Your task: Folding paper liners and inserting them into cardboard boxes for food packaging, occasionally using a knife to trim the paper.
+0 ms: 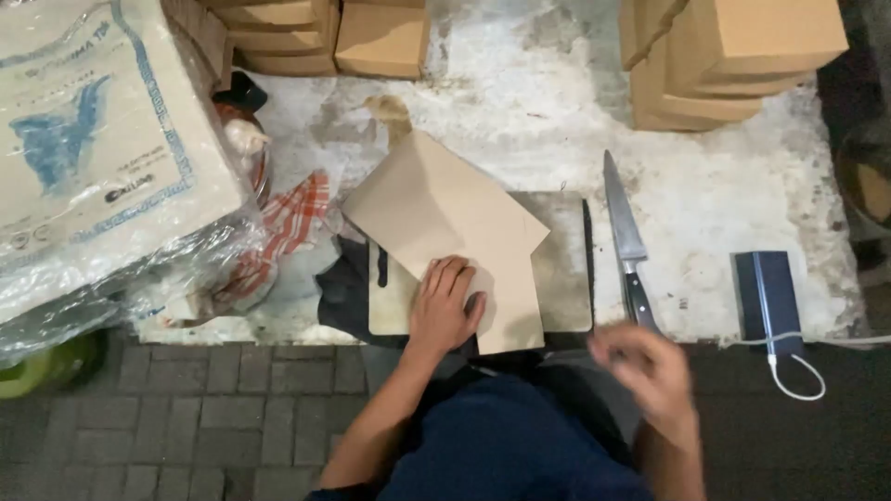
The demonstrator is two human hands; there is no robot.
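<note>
My left hand lies flat, fingers spread, on a flat brown cardboard sheet that rests across a pale cutting board at the table's front edge. Blurred with motion, my right hand hovers just below the black handle of a long kitchen knife; it holds nothing and its fingers are loosely curled. The knife lies on the table right of the board, blade pointing away from me.
A dark power bank with a white cable sits at the right. Stacks of brown cardboard boxes line the back. A plastic-wrapped pack, a red checked cloth and a dark cloth crowd the left.
</note>
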